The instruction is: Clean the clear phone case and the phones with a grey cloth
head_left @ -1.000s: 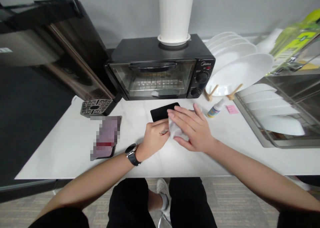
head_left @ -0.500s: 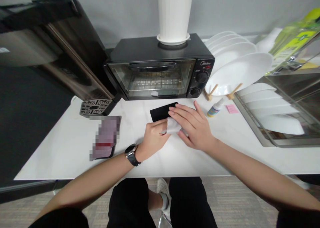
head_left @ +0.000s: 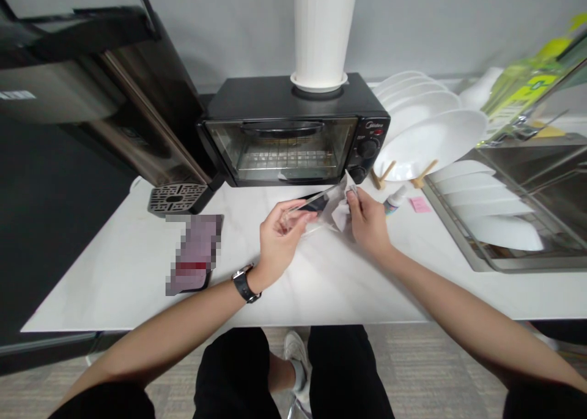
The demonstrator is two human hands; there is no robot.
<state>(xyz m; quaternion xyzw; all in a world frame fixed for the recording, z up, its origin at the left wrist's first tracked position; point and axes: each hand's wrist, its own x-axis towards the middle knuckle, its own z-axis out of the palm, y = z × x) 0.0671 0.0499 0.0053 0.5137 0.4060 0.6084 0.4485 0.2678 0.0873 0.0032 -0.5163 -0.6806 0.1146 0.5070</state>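
In front of the toaster oven point(head_left: 287, 96), a clear plastic case point(head_left: 323, 219) is held raised over the countertop point(head_left: 339, 296) by the left hand point(head_left: 279, 232), with its near end enclosed between curled fingers and thumb. A thin white cloth point(head_left: 340, 208) is pinched in the right hand point(head_left: 369, 220), bunched under the thumb, and is gathered about the case's far end. By the look of it, the wiping is under way and not finished: neither cloth nor case is laid aside, and how much of the surface is cleaned cannot be told. A black phone-like slab point(head_left: 315, 204) is seen partly hidden behind the case, lying just before the oven; it is left uncovered, apart from the case as far as can be seen. Near the oven's front right corner, a small spray bottle point(head_left: 395, 200) is left standing, partly masked by the right hand, with a pink sticky note point(head_left: 419, 204) placed beyond it. White plates point(head_left: 435, 144) are racked to the oven's right, while a pixelated flat object point(head_left: 197, 248) is set down to its front left.
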